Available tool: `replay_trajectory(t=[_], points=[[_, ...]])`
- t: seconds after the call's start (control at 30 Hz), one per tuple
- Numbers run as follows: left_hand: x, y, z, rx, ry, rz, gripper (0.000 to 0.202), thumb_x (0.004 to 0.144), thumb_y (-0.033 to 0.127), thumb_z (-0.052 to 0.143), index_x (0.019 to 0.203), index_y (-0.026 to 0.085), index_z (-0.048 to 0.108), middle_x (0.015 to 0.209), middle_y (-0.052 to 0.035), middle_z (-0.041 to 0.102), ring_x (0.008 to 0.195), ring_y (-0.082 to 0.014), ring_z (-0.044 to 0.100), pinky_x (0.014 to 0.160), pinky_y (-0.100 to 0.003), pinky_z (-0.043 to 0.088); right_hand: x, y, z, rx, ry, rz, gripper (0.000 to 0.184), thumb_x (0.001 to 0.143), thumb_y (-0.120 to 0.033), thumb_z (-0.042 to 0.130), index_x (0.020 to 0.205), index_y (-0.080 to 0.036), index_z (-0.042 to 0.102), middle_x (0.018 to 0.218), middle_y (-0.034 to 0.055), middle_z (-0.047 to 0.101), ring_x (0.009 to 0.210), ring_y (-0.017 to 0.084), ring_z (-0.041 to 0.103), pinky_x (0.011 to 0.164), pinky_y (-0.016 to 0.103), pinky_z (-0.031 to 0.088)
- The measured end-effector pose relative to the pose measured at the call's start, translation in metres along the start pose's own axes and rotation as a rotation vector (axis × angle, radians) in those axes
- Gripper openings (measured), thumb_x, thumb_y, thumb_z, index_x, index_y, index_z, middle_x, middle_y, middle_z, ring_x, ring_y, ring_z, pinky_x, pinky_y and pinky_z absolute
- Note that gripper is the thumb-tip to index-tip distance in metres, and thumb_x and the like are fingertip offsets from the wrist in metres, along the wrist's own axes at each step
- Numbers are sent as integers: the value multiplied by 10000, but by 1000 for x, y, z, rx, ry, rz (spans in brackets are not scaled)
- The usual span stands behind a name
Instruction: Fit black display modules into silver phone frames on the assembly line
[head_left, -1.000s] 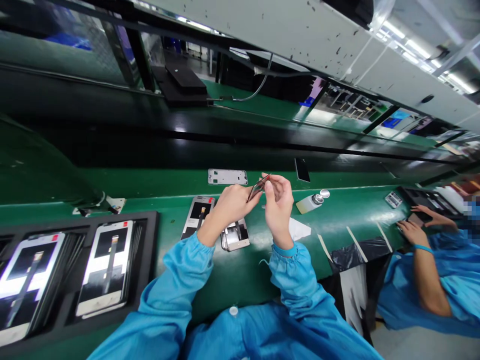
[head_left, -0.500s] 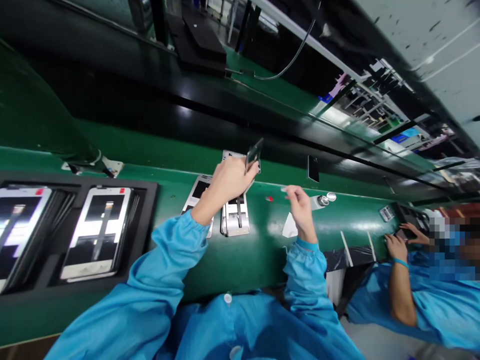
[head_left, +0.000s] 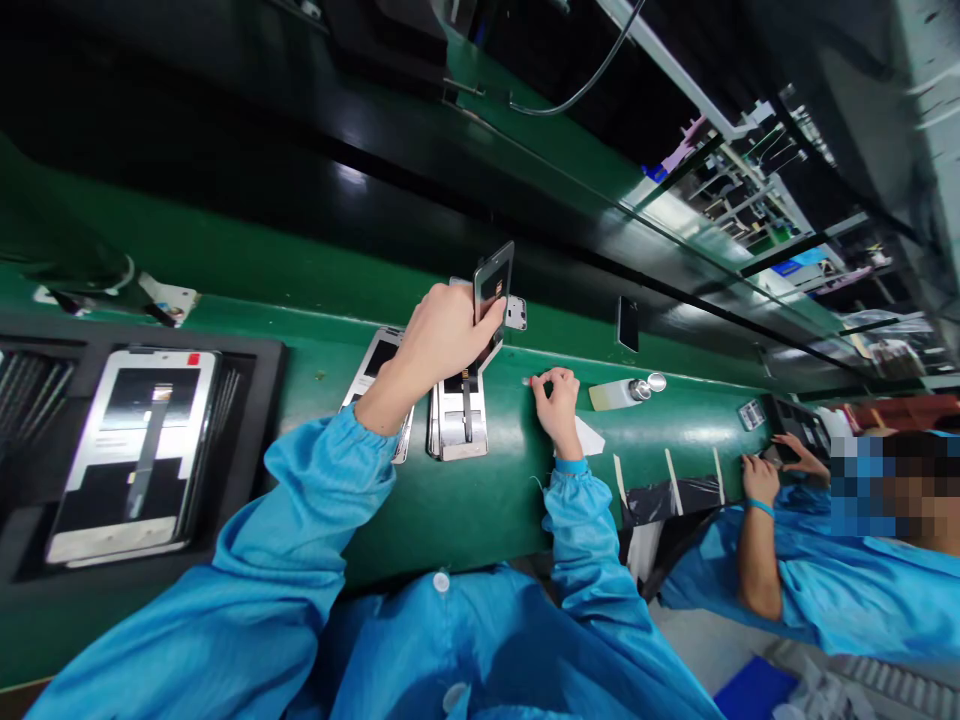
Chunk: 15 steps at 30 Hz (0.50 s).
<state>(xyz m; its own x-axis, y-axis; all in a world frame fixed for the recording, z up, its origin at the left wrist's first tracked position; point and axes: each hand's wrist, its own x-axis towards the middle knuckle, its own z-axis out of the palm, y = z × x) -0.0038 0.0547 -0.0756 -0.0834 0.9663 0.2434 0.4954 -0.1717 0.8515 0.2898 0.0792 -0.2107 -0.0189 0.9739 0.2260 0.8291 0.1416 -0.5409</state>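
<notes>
My left hand [head_left: 446, 335] is closed on a phone screen panel [head_left: 493, 285], holding it upright and tilted. Beneath it lies a small stack of silver-and-black phone panels [head_left: 459, 425] with ribbon cables. A second stack of similar panels [head_left: 377, 356] sits to the left, partly covered by my wrist. My right hand [head_left: 556, 405] is pinched close to the green bench, its fingertips at a small red piece [head_left: 532, 381]. What those fingers hold is too small to make out. Near the right wrist lies a white wipe [head_left: 589, 437].
A bottle of yellowish liquid [head_left: 613, 394] with a metal top lies right of my hand. A dark phone [head_left: 628, 323] rests by the back ledge. The black foam tray [head_left: 264, 400] at left holds rows of panels. A co-worker's hands [head_left: 763, 478] are at far right.
My right hand has come down and left to the small red piece on the bench. The left hand has raised the screen panel and turned it slightly. The view has shifted.
</notes>
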Motion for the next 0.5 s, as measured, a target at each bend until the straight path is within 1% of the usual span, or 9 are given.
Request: replay_trajectory(t=[0.1, 0.2, 0.27, 0.33, 0.4, 0.43, 0.47, 0.5], points=[[1, -1, 4, -11, -2, 5, 537, 1068, 287, 627, 591, 245, 386, 556, -10, 495, 552, -180, 509, 669, -365, 427, -4, -2, 2, -24, 22, 36, 286, 1023, -484, 637, 870, -253, 566, 1154, 130, 635, 1231, 336, 551, 1131, 531, 433], [2, 0, 7, -28, -23, -7, 555, 1068, 280, 632, 579, 249, 372, 546, -7, 472, 542, -182, 493, 653, -365, 389, -5, -6, 1, -23, 49, 76, 373, 975, -597, 697, 895, -256, 570, 1193, 152, 628, 1260, 371, 530, 1157, 585, 424], [2, 2, 7, -51, -56, -31, 550, 1059, 274, 644, 578, 251, 380, 545, -3, 463, 532, -179, 470, 642, -363, 372, -4, -10, -2, 15, 76, 98, 454, 942, -687, 712, 915, -258, 568, 1203, 168, 633, 1276, 393, 530, 1181, 635, 411], [0, 5, 8, -95, -122, -54, 558, 1046, 289, 671, 572, 254, 378, 536, 2, 454, 519, -171, 447, 627, -360, 365, 0, -19, -5, 110, 88, 103, 519, 950, -769, 649, 958, -255, 575, 1211, 179, 654, 1279, 393, 561, 1193, 654, 427], [-2, 7, 12, -160, -213, -56, 580, 1029, 314, 707, 566, 255, 362, 522, 12, 436, 505, -162, 435, 603, -352, 356, 1, -30, -5, 259, 61, 94, 598, 1003, -834, 479, 1028, -249, 600, 1207, 175, 698, 1243, 362, 635, 1161, 618, 506], [-3, 8, 14, -188, -254, -50, 574, 1020, 319, 721, 571, 251, 371, 526, 15, 445, 505, -159, 444, 593, -346, 355, 1, -37, -5, 349, 27, 90, 655, 1021, -858, 387, 1058, -247, 618, 1192, 167, 726, 1212, 342, 680, 1123, 587, 557], [-3, 10, 17, -209, -287, -43, 551, 1014, 320, 729, 581, 246, 396, 538, 15, 470, 509, -158, 464, 586, -340, 359, 0, -44, -3, 453, -25, 92, 705, 1021, -884, 344, 1076, -245, 638, 1164, 155, 757, 1180, 329, 723, 1078, 558, 605], [-4, 11, 20, -220, -312, -37, 519, 1011, 322, 733, 597, 240, 431, 555, 13, 505, 515, -160, 489, 579, -334, 365, -1, -51, -1, 563, -89, 100, 735, 1001, -915, 369, 1073, -244, 662, 1116, 142, 787, 1150, 325, 761, 1033, 537, 644]])
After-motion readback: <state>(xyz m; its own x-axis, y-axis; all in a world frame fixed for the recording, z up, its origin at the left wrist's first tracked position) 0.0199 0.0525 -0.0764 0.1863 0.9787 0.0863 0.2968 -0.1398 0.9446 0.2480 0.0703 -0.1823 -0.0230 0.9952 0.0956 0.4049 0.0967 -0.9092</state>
